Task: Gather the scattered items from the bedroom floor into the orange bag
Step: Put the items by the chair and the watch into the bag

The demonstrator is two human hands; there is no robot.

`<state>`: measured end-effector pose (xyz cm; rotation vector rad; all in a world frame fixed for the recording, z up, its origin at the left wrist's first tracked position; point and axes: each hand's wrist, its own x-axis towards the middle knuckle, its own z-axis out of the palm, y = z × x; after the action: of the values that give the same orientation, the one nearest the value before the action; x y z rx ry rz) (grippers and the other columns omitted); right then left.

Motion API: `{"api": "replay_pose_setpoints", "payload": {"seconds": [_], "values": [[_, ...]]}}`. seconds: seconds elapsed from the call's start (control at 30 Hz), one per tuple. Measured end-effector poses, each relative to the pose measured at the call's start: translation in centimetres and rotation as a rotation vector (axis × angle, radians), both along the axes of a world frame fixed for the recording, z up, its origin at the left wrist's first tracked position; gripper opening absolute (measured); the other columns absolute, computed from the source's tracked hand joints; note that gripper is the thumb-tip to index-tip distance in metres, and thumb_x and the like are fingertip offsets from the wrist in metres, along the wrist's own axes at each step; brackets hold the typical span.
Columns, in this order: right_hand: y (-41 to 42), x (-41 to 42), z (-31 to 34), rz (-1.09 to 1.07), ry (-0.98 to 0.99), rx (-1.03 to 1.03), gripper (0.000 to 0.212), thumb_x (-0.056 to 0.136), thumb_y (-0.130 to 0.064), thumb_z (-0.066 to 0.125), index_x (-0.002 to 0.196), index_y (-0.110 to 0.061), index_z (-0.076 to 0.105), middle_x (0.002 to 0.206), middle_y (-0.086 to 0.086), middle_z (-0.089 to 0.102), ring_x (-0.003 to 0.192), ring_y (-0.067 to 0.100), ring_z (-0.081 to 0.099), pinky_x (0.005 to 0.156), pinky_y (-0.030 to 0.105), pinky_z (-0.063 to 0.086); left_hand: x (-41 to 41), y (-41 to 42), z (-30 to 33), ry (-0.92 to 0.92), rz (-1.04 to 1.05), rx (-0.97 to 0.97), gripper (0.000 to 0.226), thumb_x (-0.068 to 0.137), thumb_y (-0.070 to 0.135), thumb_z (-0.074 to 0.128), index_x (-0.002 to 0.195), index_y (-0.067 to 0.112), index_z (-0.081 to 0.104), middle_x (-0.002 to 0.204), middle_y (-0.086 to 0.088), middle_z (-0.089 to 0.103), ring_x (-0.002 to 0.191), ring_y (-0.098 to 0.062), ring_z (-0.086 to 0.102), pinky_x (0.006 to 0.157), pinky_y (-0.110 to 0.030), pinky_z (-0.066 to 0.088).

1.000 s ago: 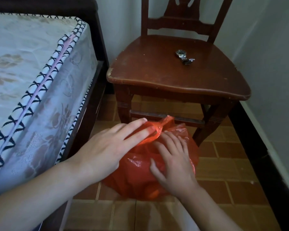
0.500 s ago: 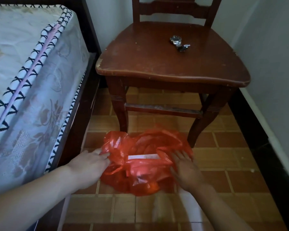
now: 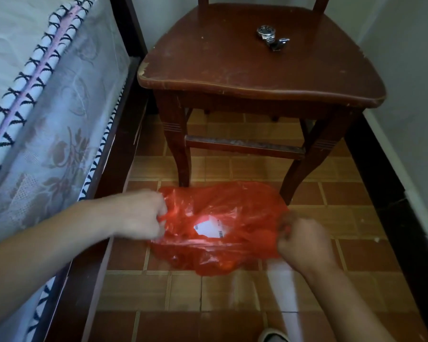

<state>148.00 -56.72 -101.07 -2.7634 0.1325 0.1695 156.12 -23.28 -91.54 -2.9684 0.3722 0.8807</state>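
Observation:
The orange plastic bag lies on the tiled floor in front of the chair legs. My left hand grips the bag's left rim with curled fingers. My right hand grips its right rim. Between them the mouth is pulled wide. A white item with dark print shows inside the bag.
A dark wooden chair stands just behind the bag, with a metal wristwatch on its seat. A mattress on a dark bed frame runs along the left. A wall with black skirting closes the right side. A shoe tip shows at the bottom.
Both hands went from lying flat on top of the bunched bag to gripping its two sides and pulling them apart. The bag has spread open and the white item has come into view.

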Motion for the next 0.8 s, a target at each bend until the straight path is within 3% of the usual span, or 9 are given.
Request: {"api": "replay_pose_setpoints", "payload": {"seconds": [0.07, 0.1, 0.13, 0.2, 0.27, 0.37, 0.53, 0.63, 0.8], "values": [[1.0, 0.8, 1.2, 0.019, -0.314, 0.087, 0.016, 0.083, -0.027, 0.052, 0.087, -0.022, 0.066, 0.087, -0.008, 0.062, 0.071, 0.009, 0.056, 0.057, 0.024, 0.045, 0.1, -0.1, 0.0, -0.054, 0.032, -0.038, 0.035, 0.084, 0.046, 0.059, 0.063, 0.018, 0.058, 0.076, 0.003, 0.064, 0.070, -0.016, 0.063, 0.065, -0.034, 0.054], [2.0, 1.4, 0.9, 0.094, -0.363, 0.153, 0.020, 0.086, -0.031, 0.052, 0.097, -0.023, 0.067, 0.100, -0.008, 0.063, 0.087, 0.010, 0.060, 0.070, 0.028, 0.051, 0.0, -0.2, -0.4, -0.114, 0.037, -0.101, 0.041, 0.083, 0.052, 0.055, 0.063, 0.017, 0.060, 0.074, 0.003, 0.064, 0.067, -0.016, 0.063, 0.063, -0.034, 0.053], [3.4, 1.9, 0.5, 0.187, -0.307, 0.200, 0.032, 0.089, -0.038, 0.053, 0.116, -0.025, 0.066, 0.121, -0.006, 0.062, 0.112, 0.013, 0.059, 0.092, 0.036, 0.052, -0.4, -0.4, -0.7, -0.189, 0.024, -0.147, 0.044, 0.086, 0.055, 0.051, 0.065, 0.018, 0.060, 0.075, 0.005, 0.063, 0.069, -0.014, 0.063, 0.063, -0.032, 0.052], [6.4, 2.2, -1.9, 0.353, -0.033, 0.157, 0.067, 0.094, -0.056, 0.050, 0.156, -0.034, 0.034, 0.165, -0.006, 0.026, 0.154, 0.017, 0.020, 0.125, 0.051, 0.020, -2.0, -1.3, -1.2, -0.324, -0.128, -0.198, 0.031, 0.093, 0.056, 0.049, 0.082, 0.027, 0.055, 0.087, 0.013, 0.055, 0.085, -0.012, 0.063, 0.069, -0.029, 0.049], [9.0, 1.6, -5.1, 0.502, 0.146, 0.072, 0.091, 0.094, -0.068, 0.047, 0.164, -0.034, -0.001, 0.172, -0.006, -0.008, 0.158, 0.019, -0.011, 0.127, 0.056, 0.002, -3.5, -1.9, -2.3, -0.334, -0.233, -0.246, 0.025, 0.095, 0.053, 0.053, 0.107, 0.034, 0.042, 0.105, 0.015, 0.049, 0.102, -0.012, 0.061, 0.078, -0.023, 0.045], [11.0, -1.3, -8.8, 0.648, 0.227, 0.004, 0.097, 0.096, -0.067, 0.044, 0.163, -0.029, -0.014, 0.171, -0.001, -0.019, 0.157, 0.024, -0.018, 0.126, 0.058, 0.000, -4.2, -1.6, -4.2, -0.276, -0.259, -0.251, 0.055, 0.095, 0.045, 0.062, 0.138, 0.032, 0.029, 0.152, 0.010, 0.037, 0.135, -0.012, 0.048, 0.104, -0.028, 0.047], [12.6, -5.5, -9.5, 0.671, 0.234, 0.089, 0.089, 0.095, -0.063, 0.038, 0.165, -0.027, -0.005, 0.172, 0.000, -0.016, 0.157, 0.020, -0.018, 0.127, 0.053, -0.005, -4.5, -0.9, -5.8, -0.175, -0.340, -0.196, 0.090, 0.087, 0.002, 0.069, 0.151, 0.034, 0.014, 0.158, 0.005, 0.037, 0.139, -0.014, 0.045, 0.111, -0.031, 0.044], [12.7, -6.3, -8.7, 0.752, 0.154, 0.088, 0.078, 0.095, -0.060, 0.041, 0.162, -0.022, 0.025, 0.171, 0.003, 0.014, 0.159, 0.024, 0.004, 0.127, 0.052, 0.007, -5.0, -0.7, -6.8, -0.079, -0.456, -0.051, 0.111, 0.083, -0.008, 0.065, 0.161, 0.031, -0.004, 0.169, 0.004, 0.014, 0.154, -0.018, 0.020, 0.123, -0.040, 0.026], [12.4, -6.4, -6.8, 0.951, 0.008, 0.109, 0.057, 0.097, -0.063, 0.040, 0.121, -0.021, 0.070, 0.133, -0.001, 0.060, 0.129, 0.023, 0.048, 0.107, 0.046, 0.040, -5.1, 0.1, -8.3, 0.060, -0.586, 0.108, 0.081, 0.100, 0.004, 0.046, 0.163, 0.032, 0.003, 0.171, 0.006, 0.001, 0.157, -0.026, -0.001, 0.125, -0.053, 0.013]]}}
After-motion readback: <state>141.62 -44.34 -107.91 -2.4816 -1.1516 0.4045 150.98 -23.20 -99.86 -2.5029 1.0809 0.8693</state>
